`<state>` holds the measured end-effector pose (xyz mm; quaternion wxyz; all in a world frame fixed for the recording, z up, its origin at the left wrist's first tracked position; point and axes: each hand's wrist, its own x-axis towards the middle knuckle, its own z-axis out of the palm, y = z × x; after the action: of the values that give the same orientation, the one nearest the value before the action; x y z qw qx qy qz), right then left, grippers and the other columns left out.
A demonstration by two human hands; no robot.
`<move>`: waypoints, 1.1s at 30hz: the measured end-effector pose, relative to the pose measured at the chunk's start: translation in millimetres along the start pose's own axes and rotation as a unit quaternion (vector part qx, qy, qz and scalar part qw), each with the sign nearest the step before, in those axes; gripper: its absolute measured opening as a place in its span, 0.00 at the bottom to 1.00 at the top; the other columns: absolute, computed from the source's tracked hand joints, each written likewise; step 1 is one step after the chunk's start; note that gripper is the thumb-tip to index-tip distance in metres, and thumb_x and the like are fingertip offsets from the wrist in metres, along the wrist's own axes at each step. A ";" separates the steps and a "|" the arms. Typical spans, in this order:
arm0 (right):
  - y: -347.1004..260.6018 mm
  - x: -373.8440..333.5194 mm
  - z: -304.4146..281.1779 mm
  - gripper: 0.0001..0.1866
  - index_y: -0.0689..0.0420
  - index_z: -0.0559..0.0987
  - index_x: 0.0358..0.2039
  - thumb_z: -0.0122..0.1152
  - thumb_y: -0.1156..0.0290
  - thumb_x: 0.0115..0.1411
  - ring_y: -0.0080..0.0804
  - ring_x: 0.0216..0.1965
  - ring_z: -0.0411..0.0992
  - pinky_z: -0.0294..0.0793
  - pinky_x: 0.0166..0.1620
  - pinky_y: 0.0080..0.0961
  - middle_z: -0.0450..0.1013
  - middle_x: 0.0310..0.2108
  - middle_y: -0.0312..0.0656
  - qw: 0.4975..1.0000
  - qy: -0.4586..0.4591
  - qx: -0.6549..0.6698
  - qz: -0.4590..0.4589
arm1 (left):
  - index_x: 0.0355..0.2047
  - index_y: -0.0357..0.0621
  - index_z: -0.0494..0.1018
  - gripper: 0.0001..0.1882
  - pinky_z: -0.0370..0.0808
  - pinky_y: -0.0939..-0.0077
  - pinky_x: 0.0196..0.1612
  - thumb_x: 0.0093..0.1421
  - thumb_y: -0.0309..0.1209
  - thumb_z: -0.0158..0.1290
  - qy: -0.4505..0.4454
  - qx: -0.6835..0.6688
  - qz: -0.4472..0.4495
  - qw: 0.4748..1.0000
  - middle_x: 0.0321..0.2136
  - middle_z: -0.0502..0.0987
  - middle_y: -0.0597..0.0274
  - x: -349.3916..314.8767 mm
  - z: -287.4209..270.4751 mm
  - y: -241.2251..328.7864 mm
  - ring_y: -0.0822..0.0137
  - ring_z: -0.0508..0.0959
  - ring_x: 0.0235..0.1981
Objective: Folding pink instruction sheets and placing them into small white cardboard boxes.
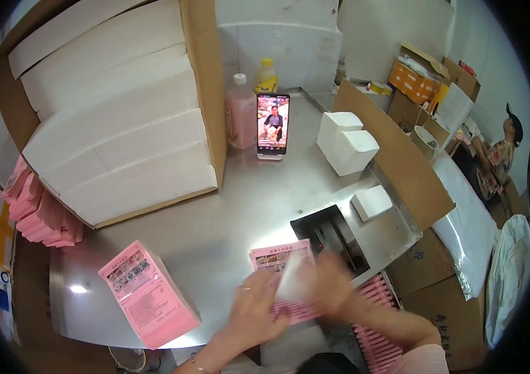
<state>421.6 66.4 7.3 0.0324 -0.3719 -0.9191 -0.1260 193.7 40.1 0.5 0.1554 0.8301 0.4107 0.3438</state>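
Near the front of the metal table lies a pink printed bag (296, 313) with small pictures along its top. My left hand (255, 305) grips its left side, thumb toward the lower part and fingers bent. Over the bag, my right hand (330, 283) holds a white folded napkin stack (293, 280); both are smeared by motion. Whether the napkins are inside the bag or above it, I cannot tell. Just beyond my right hand is a dark rectangular opening (355, 249) in the table. A thick pile of pink printed bags (156, 299) lies to the left.
A large carton (215, 93) of white napkins stands back left. White napkin blocks (347, 146) and a smaller block (372, 202) sit right, beside a cardboard panel (396, 156). A phone (273, 124) stands before bottles (240, 115). Filled pink packs (374, 311) are below right. Another person (498, 153) sits far right.
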 end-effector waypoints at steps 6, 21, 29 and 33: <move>-8.4 53.9 -12.6 0.13 0.61 0.80 0.36 0.59 0.71 0.50 0.42 0.39 0.74 0.58 0.64 0.56 0.72 0.32 0.46 0.991 0.095 0.084 0.031 | 0.60 0.40 0.65 0.47 0.52 0.40 0.61 0.43 0.52 0.65 -0.009 0.144 -0.090 0.985 0.65 0.55 0.36 14.8 5.6 14.0 0.33 0.54 0.65; 139.4 -24.5 27.2 0.07 0.61 0.80 0.33 0.61 0.70 0.58 0.45 0.36 0.68 0.66 0.42 0.43 0.68 0.30 0.46 0.912 0.226 -0.040 0.341 | 0.45 0.48 0.76 0.28 0.61 0.53 0.40 0.50 0.53 0.60 0.056 0.278 -0.100 0.954 0.54 0.71 0.53 12.9 6.8 9.2 0.45 0.68 0.51; 149.0 -21.9 33.3 0.05 0.59 0.81 0.28 0.61 0.72 0.56 0.44 0.37 0.69 0.68 0.40 0.40 0.69 0.30 0.45 0.896 0.260 0.059 0.355 | 0.38 0.42 0.74 0.30 0.66 0.59 0.33 0.46 0.55 0.64 0.017 0.233 -0.058 0.971 0.39 0.72 0.55 19.7 2.1 14.7 0.53 0.71 0.34; 153.4 -33.4 28.3 0.14 0.58 0.81 0.41 0.59 0.77 0.52 0.46 0.40 0.70 0.70 0.43 0.41 0.71 0.35 0.47 0.899 0.277 0.046 0.335 | 0.40 0.40 0.73 0.21 0.68 0.63 0.29 0.51 0.41 0.62 0.043 0.163 0.016 0.986 0.37 0.72 0.54 17.7 20.8 6.1 0.56 0.72 0.31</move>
<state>552.7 157.1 6.6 0.3433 -0.6061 -0.6986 -0.1636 219.3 50.9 -3.3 -0.0055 0.8353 0.4542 0.3097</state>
